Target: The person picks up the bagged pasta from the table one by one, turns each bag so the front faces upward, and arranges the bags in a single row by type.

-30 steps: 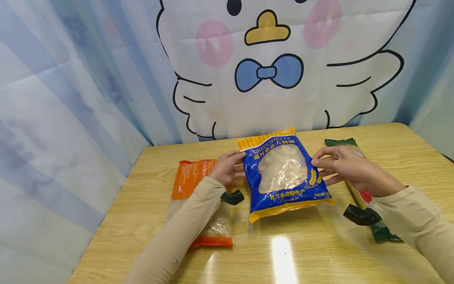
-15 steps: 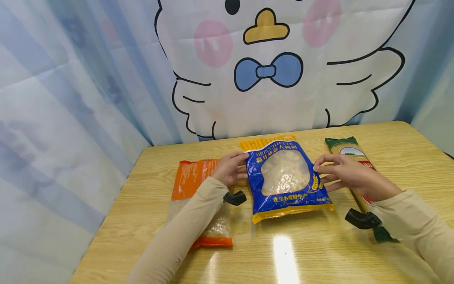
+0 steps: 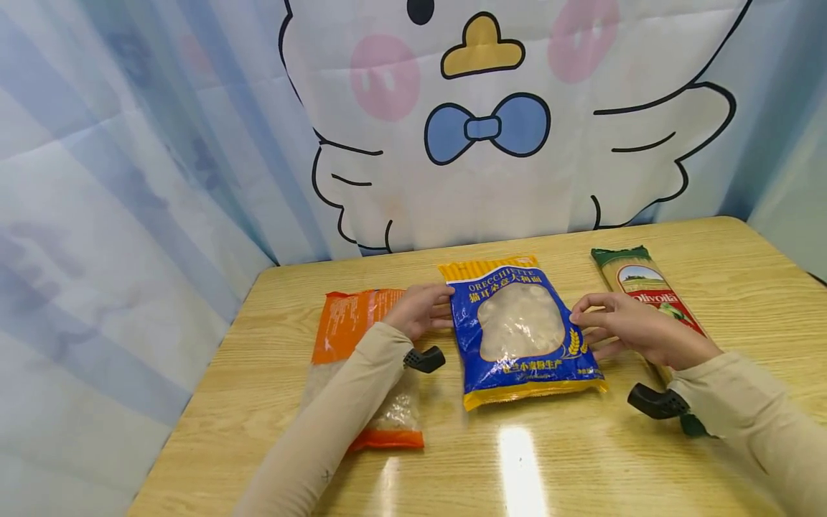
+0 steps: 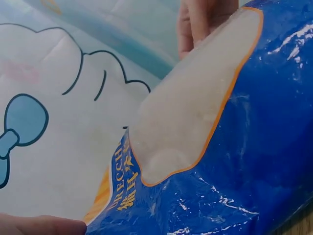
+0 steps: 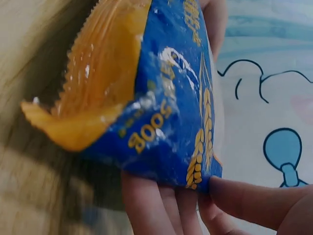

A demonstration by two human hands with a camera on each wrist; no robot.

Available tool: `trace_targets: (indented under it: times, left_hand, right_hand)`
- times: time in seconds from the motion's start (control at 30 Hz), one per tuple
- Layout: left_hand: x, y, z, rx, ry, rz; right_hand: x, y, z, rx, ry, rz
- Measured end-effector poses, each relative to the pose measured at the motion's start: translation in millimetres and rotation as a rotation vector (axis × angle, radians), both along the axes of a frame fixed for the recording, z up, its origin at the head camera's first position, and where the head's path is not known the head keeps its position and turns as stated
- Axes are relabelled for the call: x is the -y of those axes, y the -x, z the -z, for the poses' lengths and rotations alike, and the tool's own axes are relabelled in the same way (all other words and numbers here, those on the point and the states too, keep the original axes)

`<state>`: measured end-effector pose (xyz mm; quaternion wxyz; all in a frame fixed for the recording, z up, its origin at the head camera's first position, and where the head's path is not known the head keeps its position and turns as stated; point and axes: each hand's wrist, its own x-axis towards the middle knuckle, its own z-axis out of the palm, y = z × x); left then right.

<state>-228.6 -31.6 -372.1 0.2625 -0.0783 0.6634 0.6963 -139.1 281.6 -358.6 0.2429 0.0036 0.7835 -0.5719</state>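
A blue and yellow bag of orecchiette pasta with a clear window lies between my hands. Whether its underside fully touches the table cannot be told. My left hand grips its left edge, with the thumb at the upper corner in the left wrist view; the other fingers are partly hidden. On the opposite side, my right hand pinches the right edge. The right wrist view shows that thumb on the edge and fingers underneath the bag.
An orange and clear bag lies at the left, partly under my left forearm. A green-ended Olivoila pasta pack lies at the right, partly behind my right hand. A printed curtain hangs behind the wooden table.
Both hands have lowered the pasta bag a little toward the table, and it lies flatter. My right hand has moved slightly down, showing more of the green-ended pack.
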Motion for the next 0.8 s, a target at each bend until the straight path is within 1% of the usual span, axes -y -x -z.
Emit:
trace_targets:
  times: [0.2, 0.4, 0.63, 0.8]
  left_hand:
    - [1.5, -0.4, -2.9, 0.010, -0.012, -0.006]
    - [7.0, -2.1, -6.3, -0.009, -0.055, -0.009]
    - [22.7, -4.1, -10.7, -0.040, -0.089, -0.004]
    - [35.8, -7.1, -15.9, -0.063, -0.097, -0.014]
  right_hand:
    - [-4.6, -3.6, 1.0, -0.032, -0.054, -0.036]
    - [-7.8, -4.1, -2.7, -0.073, -0.067, -0.029]
    - [-7.9, -0.7, -3.0, -0.088, -0.080, -0.021]
    - [-4.0, 0.4, -6.2, -0.125, -0.090, -0.026]
